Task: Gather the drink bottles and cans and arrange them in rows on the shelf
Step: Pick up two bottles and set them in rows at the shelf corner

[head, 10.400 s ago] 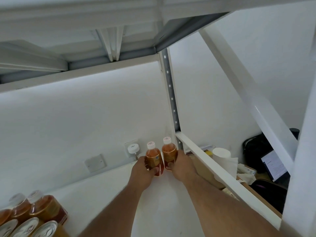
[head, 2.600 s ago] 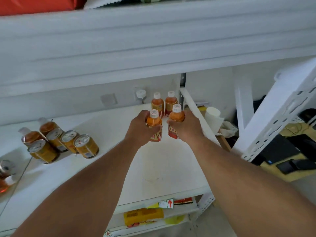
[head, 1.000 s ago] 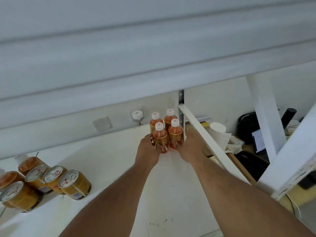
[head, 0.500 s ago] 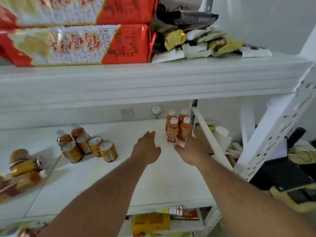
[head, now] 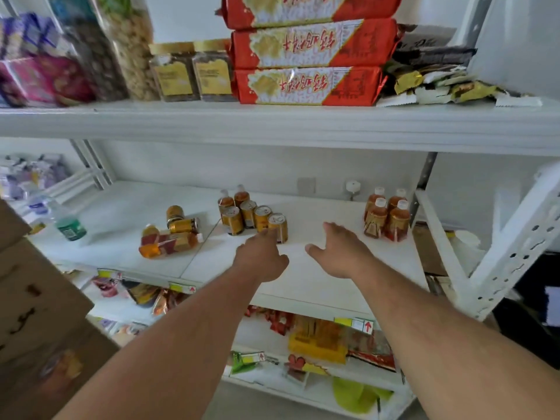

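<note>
Hands are hovering over the white middle shelf (head: 303, 283), both empty. The left hand (head: 262, 259) is reaching forward with its fingers loosely extended, its fingertips just in front of the nearest gold can (head: 277, 227) and overlapping its lower edge in the view; whether they are touching it cannot be told. The right hand (head: 341, 253) is hanging beside it with fingers spread and thumb out, holding nothing. Beyond the left hand, a cluster of four gold cans (head: 248, 218) is standing upright in a slanted line, with two tea bottles (head: 235, 198) standing right behind them. Further to the left of that hand, a loose heap (head: 169, 237) of tea bottles and cans is lying on its side on the shelf, and a green-labelled clear bottle (head: 67, 224) is standing well apart near the shelf's left end. Beyond and to the right of the right hand, four tea bottles (head: 386, 215) with white caps are standing in a tight two-by-two block against the shelf's right rear corner. Above both hands, red snack packages (head: 306, 83) are lying stacked on the upper shelf, with two gold-lidded jars (head: 194, 74) just beside them.
</note>
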Motion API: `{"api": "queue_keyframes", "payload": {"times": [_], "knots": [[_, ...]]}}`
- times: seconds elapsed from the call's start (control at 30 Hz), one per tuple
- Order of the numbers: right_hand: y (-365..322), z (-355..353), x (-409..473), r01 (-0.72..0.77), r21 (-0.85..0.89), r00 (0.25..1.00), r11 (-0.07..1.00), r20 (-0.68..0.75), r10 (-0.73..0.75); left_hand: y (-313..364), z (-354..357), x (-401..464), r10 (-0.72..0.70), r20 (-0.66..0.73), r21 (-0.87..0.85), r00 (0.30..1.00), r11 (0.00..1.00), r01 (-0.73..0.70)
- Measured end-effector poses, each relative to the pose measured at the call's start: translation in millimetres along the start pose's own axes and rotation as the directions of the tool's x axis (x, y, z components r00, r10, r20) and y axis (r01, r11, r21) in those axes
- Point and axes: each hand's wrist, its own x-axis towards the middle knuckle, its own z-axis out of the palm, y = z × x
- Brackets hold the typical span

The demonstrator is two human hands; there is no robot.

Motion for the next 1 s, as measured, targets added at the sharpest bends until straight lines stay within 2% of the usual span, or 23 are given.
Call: {"api": "queue_keyframes", "payload": {"times": [0.43, 0.63, 1.0], "knots": [[-143.5, 68.6, -17.7, -0.039, 0.074, 0.999, 0.996, 0.011, 0.039, -153.7, -40.8, -44.4, -0.02, 0.001, 0.007, 1.0, 1.0, 0.02], [-196.1, 96.0, -12.0, -0.049, 0.037, 0.998, 0.998, 0.041, 0.047, -220.0, -49.9, -50.4, -0.042, 0.034, -0.072, 0.999, 0.996, 0.044], [-229.6, 114.2, 61.4, -0.015, 0.044, 0.999, 0.999, 0.051, 0.013, -257.6, -62.1, 1.0, -0.082, -0.006, -0.137, 0.997, 0.987, 0.08]]}}
